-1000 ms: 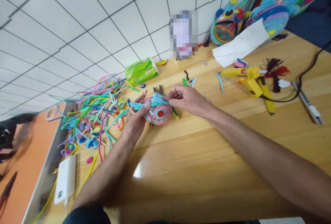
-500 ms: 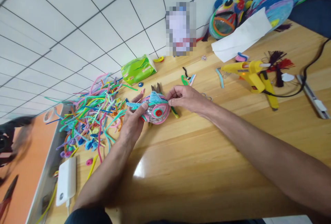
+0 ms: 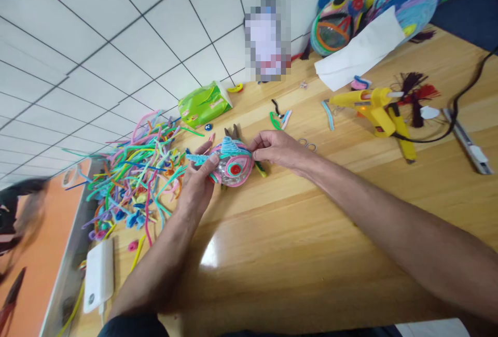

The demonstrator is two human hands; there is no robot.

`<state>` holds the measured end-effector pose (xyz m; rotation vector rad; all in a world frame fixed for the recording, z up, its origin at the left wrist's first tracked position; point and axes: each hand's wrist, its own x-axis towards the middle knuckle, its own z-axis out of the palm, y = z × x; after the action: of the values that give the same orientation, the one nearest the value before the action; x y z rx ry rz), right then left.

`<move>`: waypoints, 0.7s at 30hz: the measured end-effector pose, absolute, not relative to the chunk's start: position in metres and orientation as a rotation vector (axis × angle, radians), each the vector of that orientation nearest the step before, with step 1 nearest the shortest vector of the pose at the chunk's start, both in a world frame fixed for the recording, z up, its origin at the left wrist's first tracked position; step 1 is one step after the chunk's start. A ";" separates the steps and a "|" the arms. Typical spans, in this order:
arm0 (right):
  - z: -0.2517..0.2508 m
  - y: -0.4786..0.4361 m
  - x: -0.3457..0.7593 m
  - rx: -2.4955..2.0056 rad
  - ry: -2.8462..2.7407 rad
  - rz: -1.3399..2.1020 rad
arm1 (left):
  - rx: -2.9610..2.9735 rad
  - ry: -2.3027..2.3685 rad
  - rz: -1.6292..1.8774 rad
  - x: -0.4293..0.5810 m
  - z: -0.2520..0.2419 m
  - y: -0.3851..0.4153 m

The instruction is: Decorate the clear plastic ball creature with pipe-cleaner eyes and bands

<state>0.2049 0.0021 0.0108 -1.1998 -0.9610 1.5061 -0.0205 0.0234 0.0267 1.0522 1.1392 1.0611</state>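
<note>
A small fish craft (image 3: 236, 166) with a clear body, pink and teal pipe-cleaner trim, a blue fin and a red button eye is held above the wooden table. My left hand (image 3: 199, 171) grips it at the tail end, thumb on the near side. At its front edge, the fingers of my right hand (image 3: 268, 146) are pinched together against the trim; whether they hold a separate piece is hidden. Behind the fish lie pliers (image 3: 231, 131), partly covered by it.
A heap of pipe cleaners (image 3: 132, 176) spreads at left, near a white power bank (image 3: 98, 275). A green tissue pack (image 3: 205, 103) lies at the back. To the right are a yellow glue gun (image 3: 373, 106), a utility knife (image 3: 469, 142) and larger fish crafts (image 3: 408, 8).
The whole view has shifted slightly, so things sit a little further left. Both hands keep the same hold on the fish craft.
</note>
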 end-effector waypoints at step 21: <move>0.007 -0.003 0.204 -1.254 -0.985 1.427 | 1.005 1.027 1.072 -0.025 0.023 0.022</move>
<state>0.2040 -0.0028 0.0070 -1.2541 -0.9854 1.4270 -0.0254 0.0221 0.0231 1.0051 1.0271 1.0718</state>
